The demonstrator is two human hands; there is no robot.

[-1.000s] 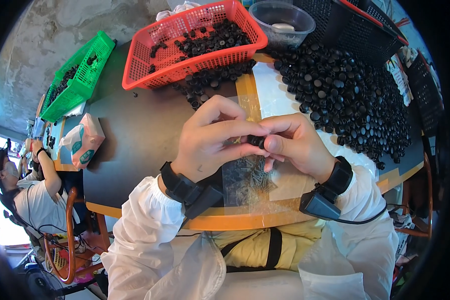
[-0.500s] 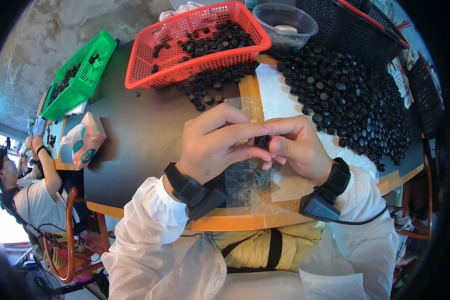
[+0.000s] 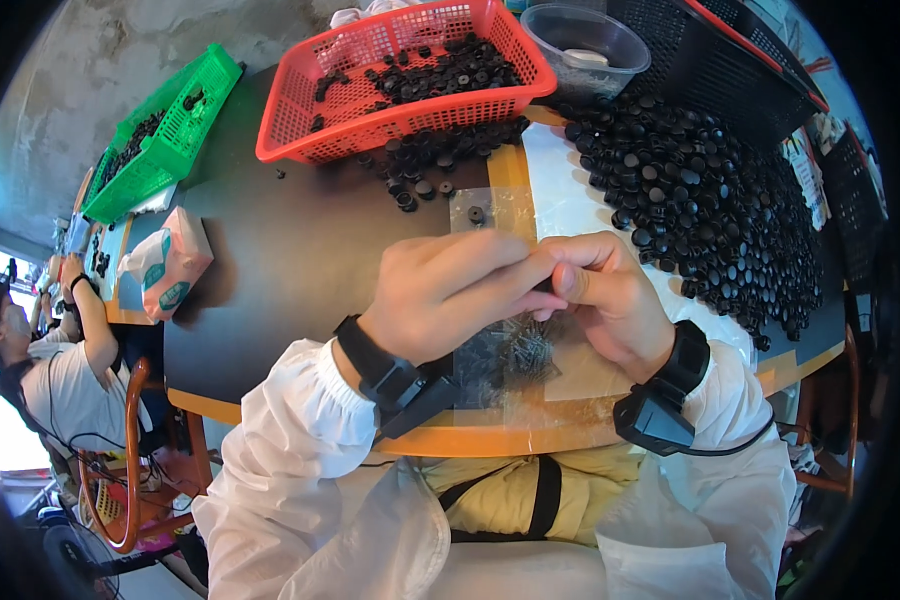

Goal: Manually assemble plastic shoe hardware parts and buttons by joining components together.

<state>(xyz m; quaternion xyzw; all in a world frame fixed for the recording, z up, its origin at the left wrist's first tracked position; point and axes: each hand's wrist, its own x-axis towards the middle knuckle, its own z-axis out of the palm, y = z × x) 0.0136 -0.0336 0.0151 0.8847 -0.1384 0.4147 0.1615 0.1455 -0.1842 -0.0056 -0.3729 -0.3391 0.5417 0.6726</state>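
My left hand (image 3: pixel 450 292) and my right hand (image 3: pixel 615 298) meet above the near middle of the table, fingertips pinched together. A small black plastic cap is held between them, almost wholly hidden by the fingers; just a dark sliver shows. Below the hands a loose heap of thin metal screws (image 3: pixel 528 352) lies on a clear plastic sheet (image 3: pixel 475 385). One round black piece with a small centre hole (image 3: pixel 475 215) rests on the far part of that sheet, beyond my left hand.
A red basket (image 3: pixel 410 118) of black parts stands at the back, with more parts spilled before it. Black caps (image 3: pixel 700 200) form a big pile at right, near a clear tub (image 3: pixel 585 75) and black basket (image 3: pixel 720 75). Tissue pack (image 3: pixel 178 262), green basket (image 3: pixel 165 140) and co-worker (image 3: pixel 65 370) are at left.
My left fingers have shifted right and closed in over the black cap, which showed plainly before. A round black piece now shows on the sheet beyond my left hand. The view has shifted slightly.
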